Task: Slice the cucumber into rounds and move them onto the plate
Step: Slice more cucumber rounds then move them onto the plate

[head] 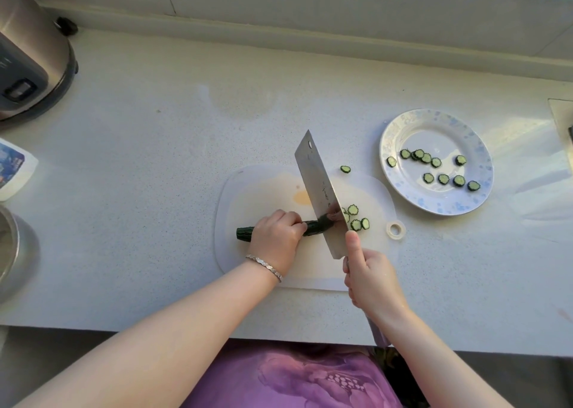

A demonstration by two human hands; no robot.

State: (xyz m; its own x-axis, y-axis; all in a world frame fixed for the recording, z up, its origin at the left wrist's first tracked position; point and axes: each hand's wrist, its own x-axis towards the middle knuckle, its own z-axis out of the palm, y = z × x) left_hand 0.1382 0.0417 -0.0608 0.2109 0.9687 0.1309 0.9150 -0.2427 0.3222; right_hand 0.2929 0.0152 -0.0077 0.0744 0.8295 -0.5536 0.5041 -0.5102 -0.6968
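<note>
Your right hand (pixel 370 279) has a tight grip on the knife (pixel 322 195), and your left hand (pixel 276 237) presses the cucumber (pixel 313 227) down on the cutting board (pixel 266 190). The blade sits on the cucumber's cut end, with a few slices (pixel 358 220) just beside it. More slices lie on the plate (pixel 403 134), on the tabletop (pixel 155 159) to the right.

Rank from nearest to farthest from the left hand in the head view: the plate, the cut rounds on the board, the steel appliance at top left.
1. Cut rounds, just right of the left hand, past the cleaver.
2. Plate, farther right.
3. Steel appliance, far back left.
</note>
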